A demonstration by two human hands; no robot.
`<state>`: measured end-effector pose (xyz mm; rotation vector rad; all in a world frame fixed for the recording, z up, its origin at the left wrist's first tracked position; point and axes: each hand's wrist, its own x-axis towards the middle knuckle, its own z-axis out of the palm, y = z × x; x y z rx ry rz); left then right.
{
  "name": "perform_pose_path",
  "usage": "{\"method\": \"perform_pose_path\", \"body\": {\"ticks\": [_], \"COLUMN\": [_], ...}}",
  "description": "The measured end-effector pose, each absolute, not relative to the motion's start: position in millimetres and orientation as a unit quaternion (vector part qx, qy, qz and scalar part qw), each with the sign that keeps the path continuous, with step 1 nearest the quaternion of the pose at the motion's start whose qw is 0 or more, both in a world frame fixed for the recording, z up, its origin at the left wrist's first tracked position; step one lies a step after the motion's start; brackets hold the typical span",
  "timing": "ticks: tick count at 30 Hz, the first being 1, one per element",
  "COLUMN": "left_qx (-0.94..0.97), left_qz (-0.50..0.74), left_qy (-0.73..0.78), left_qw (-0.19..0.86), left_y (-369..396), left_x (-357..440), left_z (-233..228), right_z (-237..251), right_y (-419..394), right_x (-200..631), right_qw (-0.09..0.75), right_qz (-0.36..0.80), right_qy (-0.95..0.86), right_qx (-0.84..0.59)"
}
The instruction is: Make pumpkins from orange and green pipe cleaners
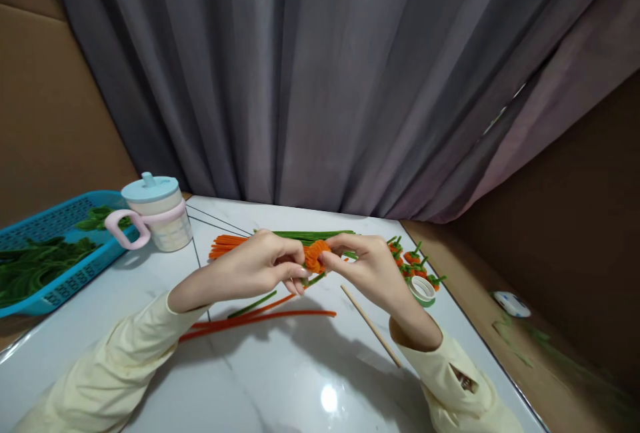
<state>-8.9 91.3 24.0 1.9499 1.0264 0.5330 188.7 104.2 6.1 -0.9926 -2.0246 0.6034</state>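
Observation:
Between both hands, above the table's middle, is a small round orange pipe-cleaner piece [316,256]. My left hand [260,263] is closed on its left side, thumb against fingers. A bit of green pipe cleaner [317,280] sticks out just below; where its other end goes is hidden. From the right, my right hand [365,266] pinches the same orange piece between thumb and fingers. Loose orange pipe cleaners [280,315] and a short green one [253,304] lie below the hands. Behind them are a bundle of orange pipe cleaners [225,245] and a row of green ones [310,235].
A thin wooden stick [371,326] lies below my right hand. Several small orange-and-green pieces [419,270] and a white ring-shaped roll [423,289] sit near the right edge. At left stand a lidded cup [170,233] and a blue basket [75,286] holding green pieces. A grey curtain [320,86] hangs behind.

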Motion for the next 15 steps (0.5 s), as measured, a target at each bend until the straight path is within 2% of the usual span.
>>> {"method": "perform_pose_path", "body": {"ticks": [3,7,15], "left_qx": [0.811,0.803,0.747], "left_qz": [0.184,0.209,0.259], "left_qy": [0.408,0.361,0.411], "left_qw": [0.376,0.427,0.454], "left_y": [94.0,97.4,102.4], "left_x": [-12.7,-12.7,-4.3], "left_z": [24.1,18.6,8.9], "right_z": [7.0,5.9,11.3], "right_y": [105.8,105.3,101.7], "right_x": [193.6,193.7,191.7], "right_qw": [0.346,0.271,0.25], "right_qz": [0.192,0.152,0.231], "right_qy": [-0.831,-0.864,-0.855], "right_qx": [-0.391,-0.396,-0.391]}}
